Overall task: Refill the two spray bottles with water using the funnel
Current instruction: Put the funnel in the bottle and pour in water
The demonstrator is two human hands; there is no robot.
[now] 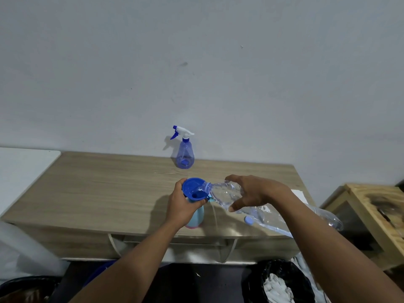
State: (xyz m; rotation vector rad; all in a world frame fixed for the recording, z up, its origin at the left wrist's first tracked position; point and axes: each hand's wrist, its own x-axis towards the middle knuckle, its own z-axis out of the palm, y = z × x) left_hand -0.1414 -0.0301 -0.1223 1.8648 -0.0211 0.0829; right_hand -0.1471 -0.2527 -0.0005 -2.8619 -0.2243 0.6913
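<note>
Fingers of your left hand (181, 205) curl around the neck of the pale blue spray bottle (197, 216), just under the blue funnel (192, 188) seated in its mouth. That bottle stands upright near the front edge of the wooden desk (109, 189). Your right hand (255, 193) grips a clear plastic water bottle (223, 193) from above, tilted so that its open mouth reaches into the funnel's bowl. The second spray bottle (184, 154), translucent blue with its white-and-blue trigger head on, stands at the back of the desk by the wall, well apart from your hands. A small pale blue cap (248, 220) lies on the desk near your right hand. A black-lined bin (251, 283) holding white cloth sits on the floor in front of the desk.
</note>
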